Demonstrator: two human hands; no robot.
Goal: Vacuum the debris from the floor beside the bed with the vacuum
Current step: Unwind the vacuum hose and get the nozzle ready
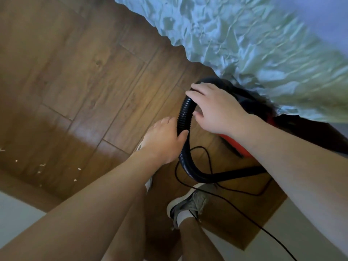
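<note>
Brown wood-plank floor (79,76) lower left, strewn with pale scattered crumbs of debris (42,164). Mid-frame, left hand (162,142) and right hand (216,110) both wrapped around ribbed black vacuum hose (183,117); beyond, red canister vacuum (235,144) tucked under rumpled pale bedspread (244,44), upper right. Probably still readying: next, finding the nozzle and swinging left toward the crumbs.
</note>
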